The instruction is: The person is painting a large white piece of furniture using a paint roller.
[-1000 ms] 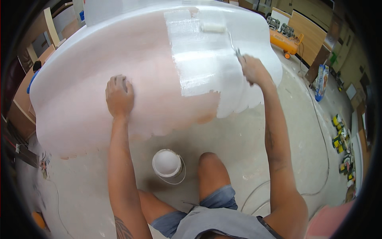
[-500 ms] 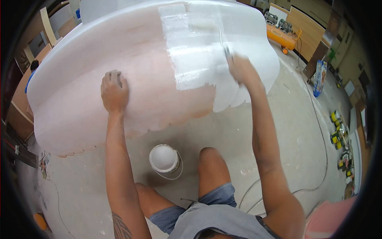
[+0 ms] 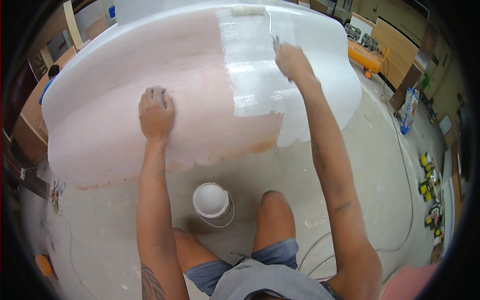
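A large curved pinkish-white panel [image 3: 200, 100] fills the upper part of the view. A glossy white painted patch [image 3: 255, 75] covers its right middle. My right hand [image 3: 292, 60] grips the handle of a paint roller [image 3: 248, 10], whose white sleeve lies at the panel's far top edge. My left hand [image 3: 156, 112] rests flat on the unpainted pink surface, fingers together. A white bucket of paint [image 3: 211, 200] with a wire handle stands on the floor between my knees and the panel's lower edge.
The concrete floor [image 3: 350, 165] carries thin cables at the lower right. An orange machine on wheels [image 3: 367, 55] stands at the back right. Several yellow cans [image 3: 430, 185] line the right edge. Wooden boards and furniture [image 3: 35, 100] stand at the left.
My right hand has pushed the roller up along the painted strip to the panel's top edge. My left hand stays pressed on the panel.
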### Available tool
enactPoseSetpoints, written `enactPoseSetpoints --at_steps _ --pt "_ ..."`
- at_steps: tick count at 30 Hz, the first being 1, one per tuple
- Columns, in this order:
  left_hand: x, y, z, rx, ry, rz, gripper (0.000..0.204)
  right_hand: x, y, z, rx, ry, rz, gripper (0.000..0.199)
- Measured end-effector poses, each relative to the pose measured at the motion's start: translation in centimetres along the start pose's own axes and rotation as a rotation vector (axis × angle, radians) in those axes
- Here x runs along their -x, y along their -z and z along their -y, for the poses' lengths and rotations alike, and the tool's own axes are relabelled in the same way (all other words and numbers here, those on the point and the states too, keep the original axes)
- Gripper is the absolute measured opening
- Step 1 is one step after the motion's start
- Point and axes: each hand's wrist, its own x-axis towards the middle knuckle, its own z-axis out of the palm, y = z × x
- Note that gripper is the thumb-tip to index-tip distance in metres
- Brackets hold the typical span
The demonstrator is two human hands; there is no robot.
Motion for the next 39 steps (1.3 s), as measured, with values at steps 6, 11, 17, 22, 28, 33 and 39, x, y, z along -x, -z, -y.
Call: enactPoseSetpoints --at_steps 6,11,17,22,28,33,39 --pt "0.2 0.0 1.2 -0.003 -0.005 -0.02 0.019 -0.9 2.6 4.8 -0.142 -0.075 0.105 0.033" --pt "0.2 0.4 1.5 -0.019 -0.001 -0.027 0.02 10.1 -2.0 0.7 -0.051 -0.143 0.107 0.037" --pt "0.3 0.3 1.2 0.011 -0.008 -0.001 0.019 3.7 1.8 5.4 -0.06 -0.027 0.055 0.03" --pt "0.1 0.1 0.6 0.019 -0.011 -0.001 0.019 -2.2 1.8 7.4 -0.173 -0.099 0.075 0.028" --pt "0.3 0.5 1.7 0.004 0.006 -0.013 0.019 14.9 -1.7 4.0 -0.023 -0.094 0.174 0.038" --pt "0.1 0.4 0.7 0.036 0.0 -0.018 0.016 18.3 -1.2 3.8 -0.1 -0.064 0.076 0.039" --pt "0.3 0.5 1.1 0.033 -0.029 -0.05 0.015 3.8 0.0 8.8 0.014 0.031 -0.024 0.04"
